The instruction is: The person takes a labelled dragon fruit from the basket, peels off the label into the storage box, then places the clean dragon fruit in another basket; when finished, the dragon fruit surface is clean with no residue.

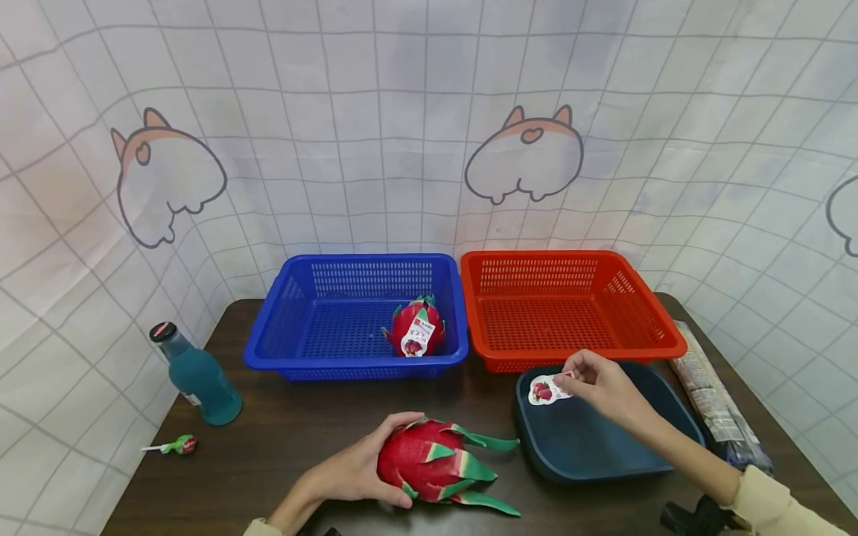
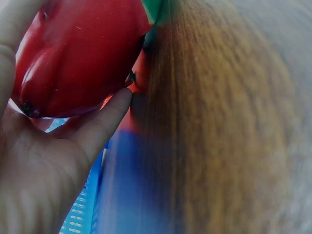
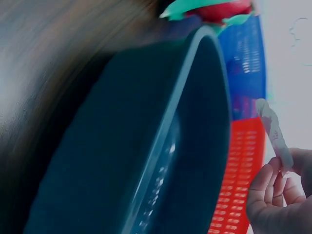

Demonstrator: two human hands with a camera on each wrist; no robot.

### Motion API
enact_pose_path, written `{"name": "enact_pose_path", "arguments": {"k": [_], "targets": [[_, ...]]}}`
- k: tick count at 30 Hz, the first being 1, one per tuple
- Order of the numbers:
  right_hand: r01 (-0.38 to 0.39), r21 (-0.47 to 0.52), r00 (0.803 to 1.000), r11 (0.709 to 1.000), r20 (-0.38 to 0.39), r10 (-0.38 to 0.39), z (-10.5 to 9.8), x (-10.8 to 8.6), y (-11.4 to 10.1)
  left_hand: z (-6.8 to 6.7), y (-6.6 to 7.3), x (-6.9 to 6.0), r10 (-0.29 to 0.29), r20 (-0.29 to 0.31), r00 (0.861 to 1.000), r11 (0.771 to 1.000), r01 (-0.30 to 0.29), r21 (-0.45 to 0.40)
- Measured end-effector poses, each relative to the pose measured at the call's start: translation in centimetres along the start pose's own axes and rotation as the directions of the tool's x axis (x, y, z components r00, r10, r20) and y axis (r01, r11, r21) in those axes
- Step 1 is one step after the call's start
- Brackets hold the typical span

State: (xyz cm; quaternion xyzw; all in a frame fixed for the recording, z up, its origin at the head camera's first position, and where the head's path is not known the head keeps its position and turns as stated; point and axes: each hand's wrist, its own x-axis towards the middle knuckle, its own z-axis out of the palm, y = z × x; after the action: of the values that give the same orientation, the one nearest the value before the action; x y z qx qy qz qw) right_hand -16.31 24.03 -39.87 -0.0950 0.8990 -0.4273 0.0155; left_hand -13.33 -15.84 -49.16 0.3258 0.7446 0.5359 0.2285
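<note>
Dark tabletop (image 1: 295, 417): hands (image 1: 362, 470) (image 1: 603, 387) grip dragon fruit (image 1: 421, 460) (left), sticker (image 1: 546, 390) (right).

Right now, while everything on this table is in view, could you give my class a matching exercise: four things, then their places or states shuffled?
1. Label
2. Nearer dragon fruit
3. Farther dragon fruit
4. Lollipop

A. Inside the blue basket
B. Near the bottle
C. Pinched by the right hand
D. Gripped by the left hand

Pairs: 1-C, 2-D, 3-A, 4-B

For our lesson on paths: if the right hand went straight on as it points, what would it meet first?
Probably the red basket, though the right hand might pass above it; depth is unclear.
</note>
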Motion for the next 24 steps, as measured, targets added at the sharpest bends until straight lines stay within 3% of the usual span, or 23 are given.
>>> {"name": "enact_pose_path", "arguments": {"k": [8, 16, 24], "targets": [[0.071, -0.107, 0.997, 0.992, 0.034, -0.067, 0.3, 1.0, 1.1, 0.1, -0.1, 0.0, -0.005, 0.001, 1.0, 1.0, 0.005, -0.012], [0.211, -0.214, 0.977, 0.954, 0.054, -0.204, 0.7, 1.4, 1.8, 0.1, -0.1, 0.1, 0.004, -0.001, 1.0, 1.0, -0.004, -0.002], [0.231, -0.23, 0.972, 0.945, 0.086, -0.216, 0.9, 1.2, 2.0, 0.1, -0.1, 0.0, -0.007, 0.001, 1.0, 1.0, 0.007, -0.01]]}}
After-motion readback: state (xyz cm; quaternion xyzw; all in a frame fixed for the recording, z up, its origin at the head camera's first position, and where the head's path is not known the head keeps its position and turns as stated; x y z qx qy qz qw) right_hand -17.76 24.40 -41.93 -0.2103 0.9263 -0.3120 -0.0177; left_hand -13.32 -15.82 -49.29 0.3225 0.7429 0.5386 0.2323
